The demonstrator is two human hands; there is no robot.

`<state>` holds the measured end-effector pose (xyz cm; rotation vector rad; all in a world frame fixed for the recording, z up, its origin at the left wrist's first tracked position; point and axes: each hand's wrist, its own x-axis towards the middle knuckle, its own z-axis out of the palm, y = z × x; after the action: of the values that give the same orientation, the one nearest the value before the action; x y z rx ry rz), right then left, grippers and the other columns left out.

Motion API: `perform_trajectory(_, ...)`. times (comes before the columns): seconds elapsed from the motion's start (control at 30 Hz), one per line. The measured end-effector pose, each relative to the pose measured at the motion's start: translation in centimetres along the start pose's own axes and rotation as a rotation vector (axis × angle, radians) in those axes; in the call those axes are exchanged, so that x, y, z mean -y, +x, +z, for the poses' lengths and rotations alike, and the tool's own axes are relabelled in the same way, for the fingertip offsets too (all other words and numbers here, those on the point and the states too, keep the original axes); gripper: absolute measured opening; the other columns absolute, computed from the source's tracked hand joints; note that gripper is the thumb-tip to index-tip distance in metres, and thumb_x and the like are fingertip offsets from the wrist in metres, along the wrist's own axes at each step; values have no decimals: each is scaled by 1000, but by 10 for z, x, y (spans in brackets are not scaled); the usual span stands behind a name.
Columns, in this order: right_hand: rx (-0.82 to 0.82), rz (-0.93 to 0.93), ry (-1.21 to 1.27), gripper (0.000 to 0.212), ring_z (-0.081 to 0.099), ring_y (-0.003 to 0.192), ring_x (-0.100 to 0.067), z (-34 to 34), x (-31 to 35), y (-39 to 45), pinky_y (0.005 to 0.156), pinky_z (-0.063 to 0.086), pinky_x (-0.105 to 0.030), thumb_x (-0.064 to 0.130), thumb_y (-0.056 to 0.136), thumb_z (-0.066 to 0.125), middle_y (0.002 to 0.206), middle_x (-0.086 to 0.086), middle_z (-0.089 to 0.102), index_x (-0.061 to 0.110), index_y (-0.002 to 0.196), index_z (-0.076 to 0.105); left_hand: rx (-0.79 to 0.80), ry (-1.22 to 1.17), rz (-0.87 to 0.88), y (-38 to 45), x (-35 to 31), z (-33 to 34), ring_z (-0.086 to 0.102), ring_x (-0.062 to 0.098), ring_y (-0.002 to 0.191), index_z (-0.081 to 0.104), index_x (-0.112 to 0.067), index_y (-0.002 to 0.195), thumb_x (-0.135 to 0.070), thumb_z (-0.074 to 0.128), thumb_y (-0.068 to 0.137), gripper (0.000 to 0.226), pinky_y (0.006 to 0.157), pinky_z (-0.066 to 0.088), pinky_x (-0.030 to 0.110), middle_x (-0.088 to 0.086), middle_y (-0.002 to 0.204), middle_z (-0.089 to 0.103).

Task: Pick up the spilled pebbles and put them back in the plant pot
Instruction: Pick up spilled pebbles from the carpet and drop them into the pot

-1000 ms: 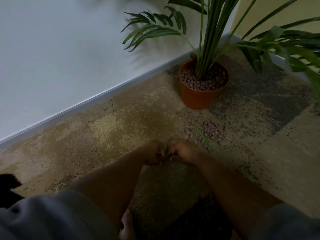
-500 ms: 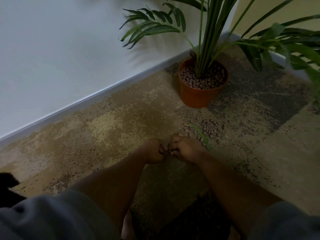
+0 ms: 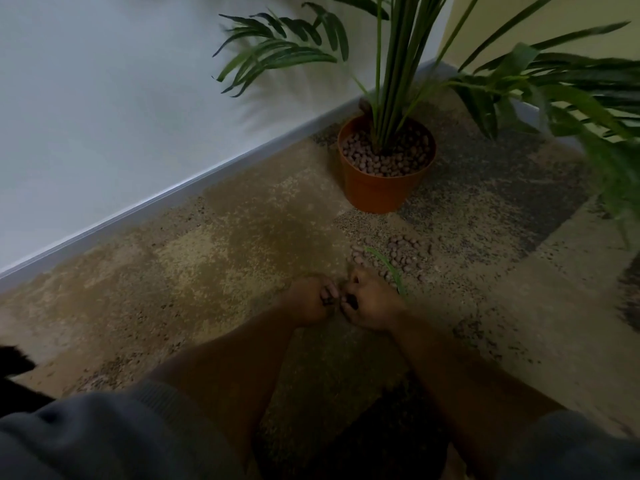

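Head view: the left hand (image 3: 311, 299) and right hand (image 3: 372, 301) rest knuckle to knuckle on the carpet (image 3: 214, 258), each grip curled nearly closed. Small dark lumps show between the fingers; whether these are pebbles held cannot be confirmed. The spilled pebbles (image 3: 398, 252) lie just beyond the right grip, scattered in a loose patch with no clear long axis; the right hand is nearer. They are small, rounded, matte brown. The plant pot (image 3: 381, 192), smooth orange plastic, stands farther beyond the patch, filled with like pebbles. A fallen green leaf (image 3: 389, 268) crosses the patch.
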<state>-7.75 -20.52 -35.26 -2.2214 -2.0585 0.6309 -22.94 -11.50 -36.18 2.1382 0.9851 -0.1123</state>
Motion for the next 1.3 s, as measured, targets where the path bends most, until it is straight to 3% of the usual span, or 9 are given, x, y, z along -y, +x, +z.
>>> perform_trajectory(0.1,-24,-5,-49,37,46,117,-27,3,3,-4,92,48,-37,41,93,45,128,-8,44,21,120,61,-27,9,16,2,-1,0,57,5,68,68,-19,88,-15,67,79,11,53,36,1,0,85,70)
perform_trajectory(0.3,-3,-5,26,30,47,100,-19,-4,9,-4,76,28,-24,34,97,47,119,-6,49,17,114,64,2,-41,-42,5,0,1,57,2,73,67,-25,86,-15,62,80,13,58,38,11,-11,81,64)
perform_trajectory(0.43,30,68,137,20,49,104,-19,-9,15,1,78,32,-24,28,94,55,118,-6,50,17,108,65,-7,-105,-71,7,0,-1,54,-8,63,66,-26,78,-10,59,81,18,58,37,10,-17,69,62)
perform_trajectory(0.57,54,141,273,20,58,105,-23,-14,17,6,81,39,-21,20,90,63,117,-10,61,13,107,70,-23,21,-63,9,0,-1,58,6,75,66,-26,86,-18,62,81,10,63,40,15,-8,83,64)
perform_trajectory(0.73,11,468,963,12,68,73,-17,-15,19,10,57,55,-18,3,86,68,94,-10,71,7,94,74,-37,117,-103,10,-1,2,61,16,86,64,-23,91,-26,65,81,11,68,40,23,-2,92,64)
perform_trajectory(0.83,15,678,1364,10,65,81,-16,-19,18,15,54,57,-19,-2,86,66,93,-9,67,7,84,69,-2,100,-141,14,-3,0,63,18,93,70,-19,95,-21,65,83,14,72,43,22,2,99,68)
perform_trajectory(1.07,-49,760,1771,9,52,72,-11,-27,6,19,69,58,-24,-4,94,51,80,-7,53,3,91,58,64,-146,-321,18,-4,-5,68,19,88,71,-17,96,-17,62,86,13,82,58,35,4,94,70)
perform_trajectory(1.23,-47,739,1965,19,50,71,-14,-34,5,18,68,54,-26,-7,90,39,79,-9,51,5,87,54,22,-742,-430,16,-16,-6,64,13,81,59,4,119,-7,55,92,29,66,58,22,11,101,65)
perform_trajectory(1.3,-73,727,2009,17,52,74,-16,-38,5,17,67,54,-26,-5,89,39,81,-9,52,5,90,54,52,-1032,-532,15,-22,-10,59,8,75,60,0,109,-4,52,94,17,60,58,17,6,89,59)
